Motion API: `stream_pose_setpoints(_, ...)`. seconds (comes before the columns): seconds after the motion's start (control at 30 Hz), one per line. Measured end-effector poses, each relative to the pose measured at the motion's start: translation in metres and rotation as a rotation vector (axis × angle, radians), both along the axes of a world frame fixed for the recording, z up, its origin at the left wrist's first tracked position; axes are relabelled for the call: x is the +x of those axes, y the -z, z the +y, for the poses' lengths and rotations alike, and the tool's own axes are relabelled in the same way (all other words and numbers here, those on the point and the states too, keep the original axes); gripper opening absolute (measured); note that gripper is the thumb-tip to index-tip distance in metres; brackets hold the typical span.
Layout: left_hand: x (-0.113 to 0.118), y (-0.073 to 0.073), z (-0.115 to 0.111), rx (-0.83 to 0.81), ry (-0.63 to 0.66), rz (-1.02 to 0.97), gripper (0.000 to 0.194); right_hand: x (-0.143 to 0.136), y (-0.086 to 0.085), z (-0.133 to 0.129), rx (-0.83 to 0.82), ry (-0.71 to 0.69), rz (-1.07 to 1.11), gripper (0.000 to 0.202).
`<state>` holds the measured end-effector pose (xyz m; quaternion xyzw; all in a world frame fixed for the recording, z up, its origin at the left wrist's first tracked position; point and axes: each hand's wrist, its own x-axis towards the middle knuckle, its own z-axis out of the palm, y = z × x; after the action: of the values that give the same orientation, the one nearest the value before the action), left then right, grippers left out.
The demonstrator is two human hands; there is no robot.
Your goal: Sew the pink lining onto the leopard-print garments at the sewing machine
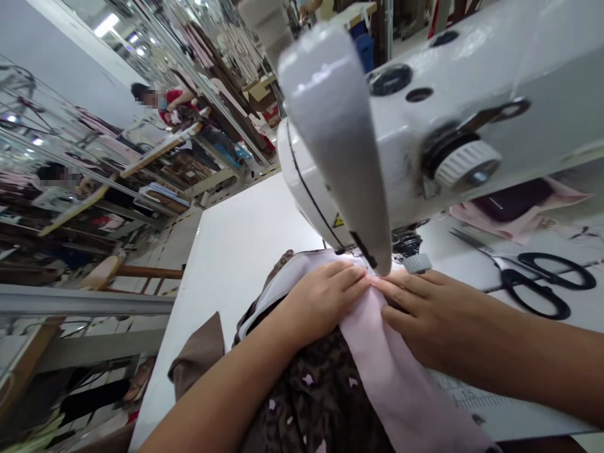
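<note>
My left hand (325, 296) lies over the cloth with its fingers flat, fingertips on the pink fabric strip (372, 352) just below the sewing machine's needle area. My right hand (425, 308) meets it from the other side, thumb and fingers closed on the strip's right edge. Beneath my left forearm bunches a dark brown patterned garment (321, 390) with pink spots. A pale grey-lilac band (278, 289) curves along its edge. Above my fingertips stands the white sewing machine (406, 151); its needle and presser foot are mostly hidden by the lever in front.
Black-handled scissors (533, 274) lie right of the machine, near a dark flat object (512, 198) on pink cloth. A brown fabric piece (201, 352) sits at the left of the white table (236, 233). A person in red (177, 104) works at another table farther back.
</note>
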<state>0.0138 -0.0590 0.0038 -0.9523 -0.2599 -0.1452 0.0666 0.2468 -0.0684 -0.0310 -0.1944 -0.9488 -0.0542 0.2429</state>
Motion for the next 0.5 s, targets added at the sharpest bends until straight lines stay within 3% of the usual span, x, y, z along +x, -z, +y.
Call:
stream_pose_setpoints(0.17,0.0005,-0.0003,0.0014,0.019,0.026,-0.010,0.029,-0.0038,-0.0008,-0.0061,0.033,0.031,-0.002,0.019)
stream_pose_setpoints(0.5,0.0021,0.0029,-0.0031,-0.070,-0.006,0.085,0.037,0.0043,-0.0079,0.0022,0.004,-0.053,-0.120,0.016)
